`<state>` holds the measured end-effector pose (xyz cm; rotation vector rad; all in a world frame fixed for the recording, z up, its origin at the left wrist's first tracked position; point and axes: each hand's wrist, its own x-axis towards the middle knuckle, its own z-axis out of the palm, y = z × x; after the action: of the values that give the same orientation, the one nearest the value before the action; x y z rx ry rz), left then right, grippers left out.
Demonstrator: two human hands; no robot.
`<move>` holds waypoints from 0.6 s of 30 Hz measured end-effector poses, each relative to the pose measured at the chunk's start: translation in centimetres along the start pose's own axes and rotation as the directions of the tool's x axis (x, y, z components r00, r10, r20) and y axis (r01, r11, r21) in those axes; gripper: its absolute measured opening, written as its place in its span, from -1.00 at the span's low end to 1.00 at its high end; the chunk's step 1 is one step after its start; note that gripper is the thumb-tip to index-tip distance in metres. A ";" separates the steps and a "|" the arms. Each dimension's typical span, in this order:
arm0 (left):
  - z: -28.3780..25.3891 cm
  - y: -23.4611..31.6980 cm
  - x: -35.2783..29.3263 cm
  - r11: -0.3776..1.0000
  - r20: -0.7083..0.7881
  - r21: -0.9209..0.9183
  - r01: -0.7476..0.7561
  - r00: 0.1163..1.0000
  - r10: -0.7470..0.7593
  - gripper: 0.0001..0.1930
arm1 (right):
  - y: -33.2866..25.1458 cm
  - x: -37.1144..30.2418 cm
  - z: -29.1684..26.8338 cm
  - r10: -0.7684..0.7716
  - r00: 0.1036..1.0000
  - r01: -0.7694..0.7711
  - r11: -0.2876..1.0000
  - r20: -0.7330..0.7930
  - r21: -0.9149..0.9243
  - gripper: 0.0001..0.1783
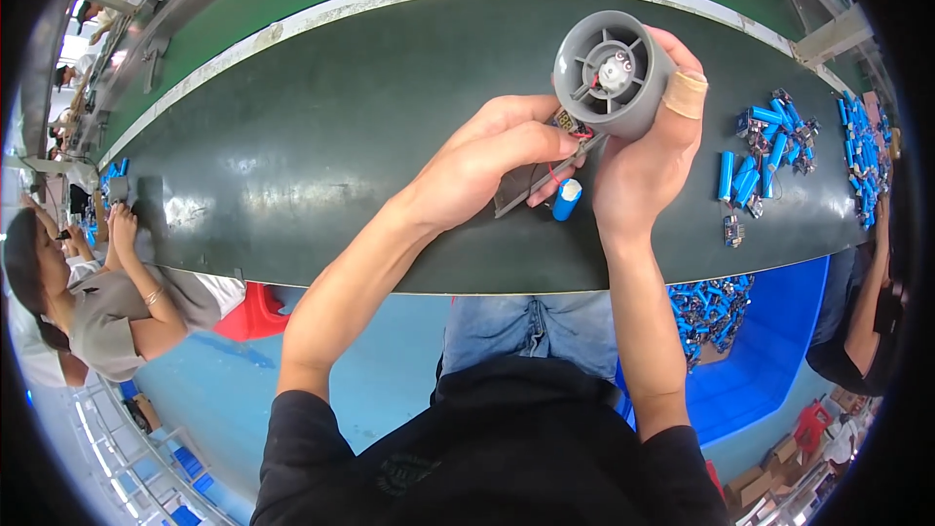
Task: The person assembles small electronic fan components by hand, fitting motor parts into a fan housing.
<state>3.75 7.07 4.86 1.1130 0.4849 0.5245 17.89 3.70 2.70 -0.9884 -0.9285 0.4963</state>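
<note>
My right hand (638, 175) is wrapped round a grey round fan housing (641, 93), with a tan bandage on its thumb. Inside the housing's spoked opening sits a small white motor (614, 72). A grey handle-like part (512, 197) slants down from the housing, partly hidden by my fingers. My left hand (482, 161) pinches a small circuit board (565, 121) with red wires against the housing's lower side. Just below, a blue cylindrical battery (567, 203) with a pale end hangs near a red wire; whether it touches the table is unclear.
Loose blue batteries with circuit boards (769, 151) lie on the dark green table (321, 136) to the right, with another heap (863, 156) beyond. A blue bin (779, 360) below the table edge holds many more. Co-workers sit at left (146, 317) and far right (862, 331).
</note>
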 end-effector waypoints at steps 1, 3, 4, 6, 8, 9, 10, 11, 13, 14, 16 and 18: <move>0.0 0.1 0.0 0.999 -0.009 0.039 0.022 1.000 -0.021 -0.67 | -0.1 0.0 0.0 0.028 1.000 -0.028 1.000 0.000 0.001 -0.43; 0.0 0.0 0.0 0.999 -0.003 0.043 0.024 1.000 -0.023 -0.67 | -0.2 -0.1 -0.1 0.056 0.998 -0.056 0.998 -0.004 0.001 -0.43; 0.0 0.0 0.0 0.999 0.003 0.045 0.021 1.000 -0.021 -0.67 | -0.3 -0.1 -0.1 0.040 0.999 -0.040 0.999 -0.004 -0.013 -0.43; 0.1 0.1 0.0 0.999 0.001 0.046 0.028 1.000 -0.028 -0.66 | -0.4 -0.1 -0.1 0.025 1.000 -0.025 0.999 -0.006 -0.026 -0.43; 0.1 0.0 0.0 0.998 -0.001 0.046 0.032 0.999 -0.032 -0.66 | -0.6 -0.2 -0.1 0.058 0.998 -0.059 0.998 0.018 0.012 -0.42; 0.2 0.0 -0.1 1.000 0.003 0.005 0.010 1.000 -0.010 -0.70 | -0.6 -0.2 -0.1 0.058 0.998 -0.058 0.998 0.018 0.011 -0.42; 0.3 -0.1 -0.1 0.999 0.006 -0.037 -0.012 1.000 0.012 -0.72 | -0.6 -0.2 -0.2 0.038 0.999 -0.039 0.999 0.031 0.009 -0.43; 0.2 -0.1 -0.1 0.999 0.004 -0.037 -0.014 1.000 0.014 -0.72 | -0.5 -0.1 -0.1 0.019 0.999 -0.019 1.000 0.047 0.008 -0.43; 0.1 -0.2 -0.2 0.996 0.001 -0.084 -0.026 1.000 0.026 -0.73 | -1.4 -0.5 0.1 0.073 0.997 -0.073 0.997 -0.002 -0.005 -0.42; 0.1 -0.2 -0.1 0.996 0.003 -0.089 -0.029 1.000 0.030 -0.73 | -2.2 -0.9 0.0 0.125 0.991 -0.127 0.992 -0.055 -0.022 -0.42; -0.4 -0.4 -0.2 0.997 -0.024 -0.063 -0.053 0.998 0.051 -0.72 | -2.9 -2.5 -0.1 0.139 0.990 -0.139 0.990 -0.015 0.027 -0.48; 0.4 -0.2 -0.1 0.997 -0.064 -0.055 -0.059 0.996 0.056 -0.72 | -3.3 -3.8 -0.8 0.129 0.990 -0.124 0.989 0.054 -0.085 -0.42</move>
<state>3.93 6.64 4.83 1.0607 0.4901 0.6212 16.36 -1.02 3.72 -1.1161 -0.9488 0.6010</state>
